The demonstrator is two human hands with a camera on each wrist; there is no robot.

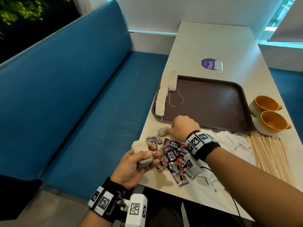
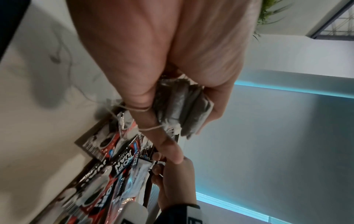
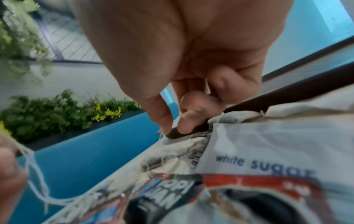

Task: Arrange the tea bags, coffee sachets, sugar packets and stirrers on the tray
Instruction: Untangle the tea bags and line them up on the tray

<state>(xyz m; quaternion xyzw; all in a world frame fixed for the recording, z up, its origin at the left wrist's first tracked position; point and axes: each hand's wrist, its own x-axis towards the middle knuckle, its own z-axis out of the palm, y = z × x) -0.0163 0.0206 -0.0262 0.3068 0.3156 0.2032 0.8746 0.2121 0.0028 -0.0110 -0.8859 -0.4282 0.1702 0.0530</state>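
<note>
The left hand (image 1: 131, 164) sits at the near edge of the table (image 1: 213, 46), fingers curled tight round a small stack of tea bags (image 1: 139, 148). The left wrist view shows the stack (image 2: 184, 109) wedged between thumb and fingers, with strings (image 2: 145, 119) looped over the index finger. Those strings could snag, I think, so the hand would do well to keep them clear before anything more is added to the stack.

Just past those fingers, the coffee sachets (image 1: 172, 154) lie scattered, with loose tea bags (image 1: 161, 132) at their far side. The right hand (image 1: 183, 126) is bent down over one of these bags, beside the near rim of the tray (image 1: 213, 102). The right wrist view shows the thumb and index fingertips (image 3: 166, 121) nearly together, at the bag's edge; whether they have it pinched I cannot tell. A grip on the paper body rather than the thread would lift it cleanly, in my view, without dragging a sachet along.

Beyond the right fingertips, two rows of tea bags (image 1: 161, 95) already lie along the tray's left side, so the next ones belong beside them, squared up. Right of that wrist wait sugar packets (image 1: 229, 140) and then stirrers (image 1: 268, 154), off the tray.
</note>
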